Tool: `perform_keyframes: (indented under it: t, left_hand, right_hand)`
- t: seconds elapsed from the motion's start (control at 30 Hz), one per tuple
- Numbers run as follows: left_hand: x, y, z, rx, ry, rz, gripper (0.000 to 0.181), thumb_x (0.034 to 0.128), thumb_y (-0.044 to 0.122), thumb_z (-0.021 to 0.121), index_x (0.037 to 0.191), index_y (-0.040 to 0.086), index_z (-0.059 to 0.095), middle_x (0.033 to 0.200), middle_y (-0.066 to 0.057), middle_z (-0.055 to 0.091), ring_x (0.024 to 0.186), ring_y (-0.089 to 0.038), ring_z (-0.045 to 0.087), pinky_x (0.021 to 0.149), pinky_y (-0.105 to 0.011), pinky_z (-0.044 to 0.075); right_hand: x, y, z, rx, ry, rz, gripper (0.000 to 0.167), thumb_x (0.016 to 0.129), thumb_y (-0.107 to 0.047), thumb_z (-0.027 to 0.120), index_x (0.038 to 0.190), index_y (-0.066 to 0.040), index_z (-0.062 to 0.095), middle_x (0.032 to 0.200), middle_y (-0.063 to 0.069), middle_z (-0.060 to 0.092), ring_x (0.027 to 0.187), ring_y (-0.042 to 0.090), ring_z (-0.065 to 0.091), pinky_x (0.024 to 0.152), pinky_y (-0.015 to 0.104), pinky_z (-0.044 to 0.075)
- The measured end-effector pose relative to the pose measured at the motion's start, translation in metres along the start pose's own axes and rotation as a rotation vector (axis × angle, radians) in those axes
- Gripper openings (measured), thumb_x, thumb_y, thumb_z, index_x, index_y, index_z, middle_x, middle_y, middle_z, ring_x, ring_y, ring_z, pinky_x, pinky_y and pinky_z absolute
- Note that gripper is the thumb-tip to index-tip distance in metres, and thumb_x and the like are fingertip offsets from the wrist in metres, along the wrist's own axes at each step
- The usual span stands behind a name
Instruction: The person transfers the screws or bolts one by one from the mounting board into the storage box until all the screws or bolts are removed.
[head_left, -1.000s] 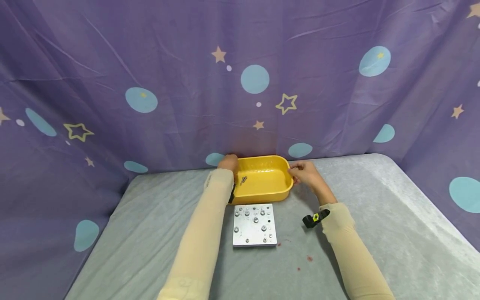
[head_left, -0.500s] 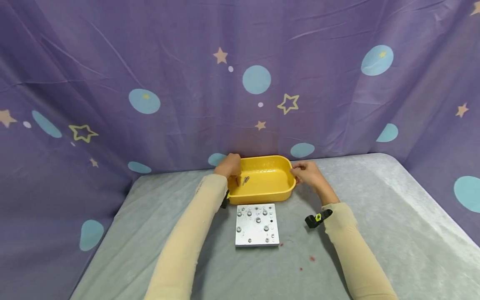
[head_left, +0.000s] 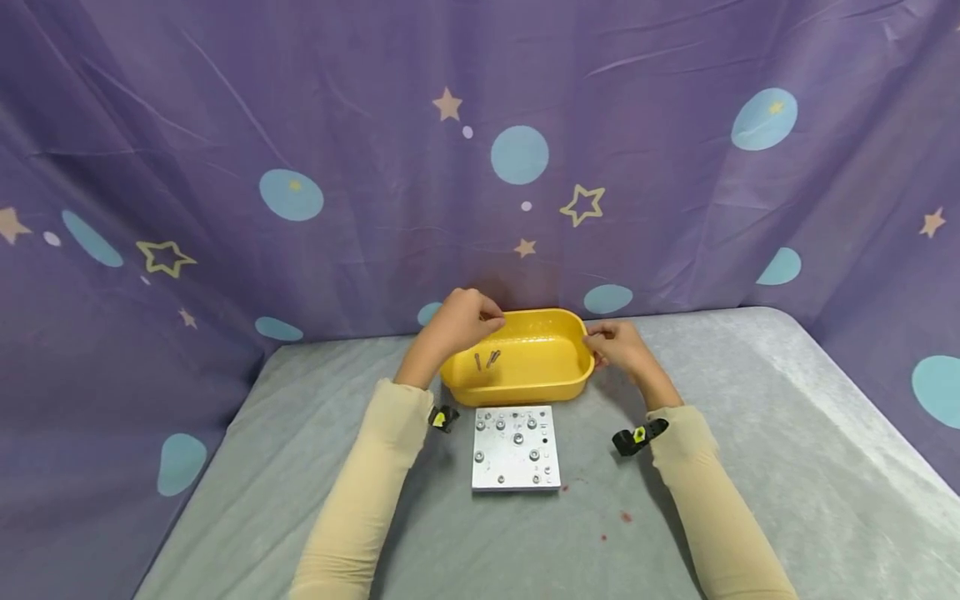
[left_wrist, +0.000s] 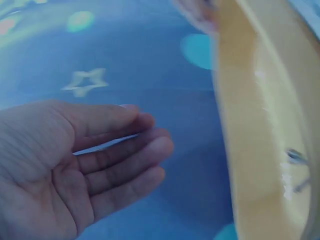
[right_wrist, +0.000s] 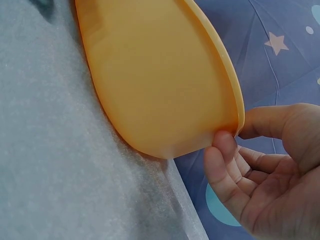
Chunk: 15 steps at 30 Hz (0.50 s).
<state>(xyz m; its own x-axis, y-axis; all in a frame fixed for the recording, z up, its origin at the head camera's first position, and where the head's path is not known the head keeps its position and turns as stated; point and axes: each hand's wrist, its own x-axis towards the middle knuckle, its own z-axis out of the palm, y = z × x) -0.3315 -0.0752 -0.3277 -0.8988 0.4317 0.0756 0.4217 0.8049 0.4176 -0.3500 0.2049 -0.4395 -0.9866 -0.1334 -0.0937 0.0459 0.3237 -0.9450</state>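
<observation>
Left hand [head_left: 463, 320] is hovering near yellow tray [head_left: 528, 392], relaxed, empty; right hand [head_left: 618, 344] is pinching its rim [right_wrist: 231, 75] — likely depositing screws [head_left: 492, 359], next probably needing left clear.

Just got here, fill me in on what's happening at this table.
A person is working bare-handed over a yellow tray on a cloth-covered table. Their right hand pinches the rim at the tray's right end. Their left hand hangs by the tray's left end, apart from it, with nothing visible in its fingers. A few small screws lie inside the tray, toward its left end. A metal plate fitted with bolts lies on the near side.
</observation>
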Motion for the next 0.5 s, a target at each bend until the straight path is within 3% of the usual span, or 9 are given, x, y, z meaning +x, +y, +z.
perform_keyframes:
  t: [0.03, 0.1, 0.23, 0.3, 0.5]
  left_hand:
    - [-0.007, 0.001, -0.002, -0.014, 0.014, 0.002, 0.022, 0.0992, 0.019, 0.067, 0.112, 0.006, 0.079, 0.108, -0.009, 0.078, 0.097, -0.023, 0.073, 0.095, -0.039, 0.056]
    - [-0.02, 0.003, -0.005, -0.042, 0.03, -0.002, 0.021, 0.0994, 0.02, 0.066, 0.112, 0.007, 0.079, 0.107, -0.007, 0.078, 0.094, -0.02, 0.073, 0.097, -0.04, 0.055]
    - [-0.045, 0.005, -0.005, -0.088, 0.023, 0.013, 0.019, 0.0985, 0.021, 0.068, 0.108, 0.01, 0.08, 0.098, -0.004, 0.078, 0.082, -0.015, 0.07, 0.089, -0.036, 0.056]
    - [-0.056, 0.007, -0.005, -0.11, 0.011, 0.024, 0.018, 0.0974, 0.021, 0.069, 0.107, 0.009, 0.08, 0.096, -0.004, 0.078, 0.079, -0.013, 0.069, 0.076, -0.032, 0.057]
    - [-0.073, 0.013, -0.005, -0.102, -0.031, 0.042, 0.017, 0.0947, 0.02, 0.073, 0.105, 0.009, 0.081, 0.103, -0.003, 0.079, 0.082, -0.01, 0.069, 0.078, -0.029, 0.056]
  right_hand:
    - [0.001, 0.0, 0.001, 0.001, 0.0, -0.002, 0.037, 0.098, -0.012, 0.061, 0.124, 0.014, 0.06, 0.088, 0.013, 0.066, 0.066, 0.01, 0.06, 0.063, 0.027, 0.058]
    - [0.002, 0.001, 0.002, 0.0, 0.0, -0.007, 0.036, 0.098, -0.011, 0.06, 0.123, 0.014, 0.061, 0.088, 0.013, 0.065, 0.066, 0.011, 0.059, 0.063, 0.027, 0.058]
    - [0.001, 0.002, 0.003, -0.017, 0.001, -0.007, 0.034, 0.099, -0.011, 0.059, 0.122, 0.014, 0.061, 0.088, 0.013, 0.064, 0.066, 0.01, 0.059, 0.064, 0.029, 0.059]
    - [0.001, 0.002, 0.003, -0.026, 0.0, -0.004, 0.034, 0.1, -0.011, 0.058, 0.123, 0.014, 0.061, 0.09, 0.014, 0.064, 0.066, 0.01, 0.059, 0.064, 0.029, 0.059]
    - [0.0, 0.0, 0.0, -0.049, -0.006, -0.009, 0.036, 0.101, -0.012, 0.058, 0.125, 0.014, 0.059, 0.093, 0.016, 0.064, 0.068, 0.011, 0.06, 0.066, 0.03, 0.06]
